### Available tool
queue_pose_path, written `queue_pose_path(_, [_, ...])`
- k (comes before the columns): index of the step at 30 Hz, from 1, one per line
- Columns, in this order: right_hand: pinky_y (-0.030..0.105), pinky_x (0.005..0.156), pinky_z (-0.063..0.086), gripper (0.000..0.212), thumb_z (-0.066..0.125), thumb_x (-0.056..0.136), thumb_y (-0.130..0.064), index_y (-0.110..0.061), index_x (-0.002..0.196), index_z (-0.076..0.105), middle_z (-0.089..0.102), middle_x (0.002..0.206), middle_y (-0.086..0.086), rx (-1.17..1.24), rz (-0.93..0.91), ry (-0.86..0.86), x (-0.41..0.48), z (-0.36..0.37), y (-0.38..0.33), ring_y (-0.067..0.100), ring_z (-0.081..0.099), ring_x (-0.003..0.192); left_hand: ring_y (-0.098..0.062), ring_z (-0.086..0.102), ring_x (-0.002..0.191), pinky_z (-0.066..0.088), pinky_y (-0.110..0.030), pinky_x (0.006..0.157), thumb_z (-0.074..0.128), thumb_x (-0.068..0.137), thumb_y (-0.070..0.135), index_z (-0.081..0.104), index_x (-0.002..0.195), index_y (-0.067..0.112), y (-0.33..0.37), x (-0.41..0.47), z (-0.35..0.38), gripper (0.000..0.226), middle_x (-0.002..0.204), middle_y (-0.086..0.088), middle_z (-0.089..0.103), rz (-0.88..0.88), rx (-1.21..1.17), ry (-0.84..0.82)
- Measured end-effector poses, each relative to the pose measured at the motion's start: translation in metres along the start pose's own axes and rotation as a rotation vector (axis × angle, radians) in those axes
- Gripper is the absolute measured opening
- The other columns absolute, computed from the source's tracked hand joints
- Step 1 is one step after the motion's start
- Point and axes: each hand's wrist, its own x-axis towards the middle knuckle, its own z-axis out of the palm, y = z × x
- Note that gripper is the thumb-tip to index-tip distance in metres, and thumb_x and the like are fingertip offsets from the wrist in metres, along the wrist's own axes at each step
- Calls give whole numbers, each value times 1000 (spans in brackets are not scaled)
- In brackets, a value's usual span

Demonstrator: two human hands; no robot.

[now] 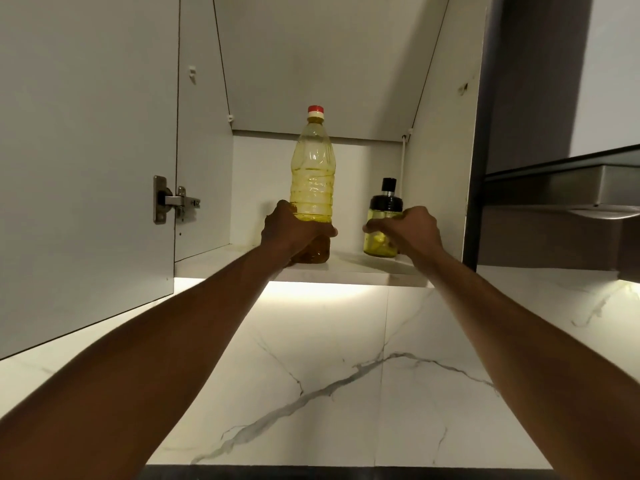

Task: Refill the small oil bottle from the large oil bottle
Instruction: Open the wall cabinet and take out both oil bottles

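A large clear plastic oil bottle [312, 178] with a red cap stands upright on the bottom shelf [346, 266] of an open wall cabinet, mostly full of yellow oil. My left hand [294, 230] is wrapped around its lower part. To its right stands the small glass oil bottle [379, 216] with a black lid and spout, holding a little yellow oil. My right hand [412, 228] grips its body from the right side. Both bottles rest on the shelf.
The cabinet door [86, 168] hangs open on the left, hinge [173, 200] showing. A range hood [561, 192] juts out to the right of the cabinet. Below is a white marble backsplash [329, 358], lit from under the cabinet.
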Motion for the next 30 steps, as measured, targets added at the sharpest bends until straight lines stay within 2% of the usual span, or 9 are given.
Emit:
queue_pose_path(4, [45, 87, 64, 62, 94, 71, -44, -12, 118, 68, 75, 105, 7, 63, -52, -27, -29, -25, -11, 26, 74, 93, -16, 72, 95, 63, -42, 85, 97, 39, 60, 63, 116, 27, 18, -42, -19, 90, 106, 8, 73, 65, 7, 31])
queue_pose_path(8, [32, 74, 59, 55, 95, 73, -36, -11, 116, 69, 75, 101, 5, 150, -85, -98, -78, -59, -25, 21, 74, 90, -16, 68, 101, 61, -39, 85, 99, 54, 50, 57, 123, 26, 34, -97, -39, 84, 112, 8, 69, 109, -27, 83])
queue_pose_path(13, [34, 76, 62, 39, 95, 74, -31, -19, 100, 69, 77, 98, 4, 195, -119, -187, -144, -94, -29, 21, 76, 89, -12, 71, 96, 62, -36, 78, 99, 54, 50, 58, 122, 28, 39, -171, -58, 83, 107, 10, 72, 123, -42, 105])
queue_pose_path(16, [29, 73, 58, 47, 94, 76, -29, -16, 112, 68, 76, 104, 4, 199, -116, -241, -181, -105, -18, 20, 74, 93, -10, 68, 99, 60, -37, 84, 100, 58, 48, 57, 126, 27, 32, -215, -64, 83, 111, 11, 69, 126, 9, 102])
queue_pose_path(20, [40, 87, 64, 46, 97, 71, -31, -20, 106, 68, 75, 101, 1, 180, -64, -264, -230, -107, 11, 23, 74, 96, -19, 68, 105, 59, -40, 91, 100, 56, 50, 55, 130, 28, 8, -269, -66, 89, 115, 8, 69, 88, 75, 102])
queue_pose_path(22, [41, 88, 64, 50, 98, 70, -35, -16, 108, 72, 76, 102, 3, 146, -44, -275, -256, -103, 27, 24, 74, 96, -19, 67, 104, 57, -38, 89, 99, 57, 52, 55, 129, 27, -10, -295, -66, 88, 113, 8, 69, 78, 117, 96])
queue_pose_path(25, [30, 76, 54, 59, 97, 71, -38, -11, 117, 72, 74, 103, 5, 75, -30, -267, -293, -94, 49, 21, 71, 92, -16, 69, 99, 56, -35, 85, 98, 59, 55, 55, 126, 30, -40, -329, -65, 84, 110, 12, 70, 62, 131, 69])
queue_pose_path(28, [25, 74, 49, 61, 95, 74, -37, -10, 122, 68, 72, 105, 4, 53, -17, -285, -320, -82, 73, 19, 67, 90, -12, 68, 94, 52, -29, 82, 96, 60, 58, 52, 125, 31, -68, -354, -63, 83, 110, 14, 69, 40, 167, 35])
queue_pose_path(30, [17, 67, 44, 62, 95, 75, -36, -11, 123, 66, 69, 105, 0, 40, 3, -317, -340, -73, 93, 15, 65, 88, -8, 67, 89, 52, -26, 78, 98, 58, 57, 52, 120, 33, -88, -372, -61, 80, 103, 19, 69, 7, 162, 23])
